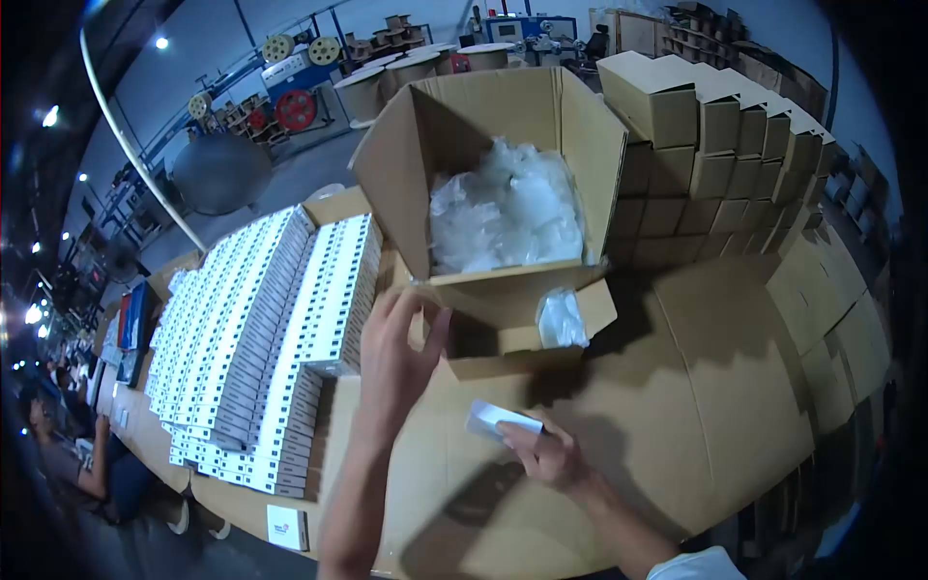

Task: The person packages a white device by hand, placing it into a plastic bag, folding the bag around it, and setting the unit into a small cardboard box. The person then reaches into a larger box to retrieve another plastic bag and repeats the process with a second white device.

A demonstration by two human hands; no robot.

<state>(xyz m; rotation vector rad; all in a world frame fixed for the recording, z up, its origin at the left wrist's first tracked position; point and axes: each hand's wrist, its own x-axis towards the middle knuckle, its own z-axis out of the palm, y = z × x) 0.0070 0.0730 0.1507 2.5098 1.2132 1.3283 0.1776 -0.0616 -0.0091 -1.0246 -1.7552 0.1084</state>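
My right hand [553,454] is closed on a small white box [503,421], held above the cardboard-covered table. My left hand [401,333] is raised at the left end of an open brown carton [512,365], its fingers curved and apart with nothing visible between them. Inside that carton, at its right end, lies a clear plastic bag [562,319]. Behind it stands a large open cardboard box [387,184] with crumpled plastic bags [507,213] inside. Left of my left hand are long stacked rows of small white boxes [242,329].
One white box [287,528] lies alone at the front left edge. Brown cartons [720,179] are stacked at the back right. Flattened cardboard [822,300] is at the right. A person [92,464] sits at the far left, near a blue tray [135,319].
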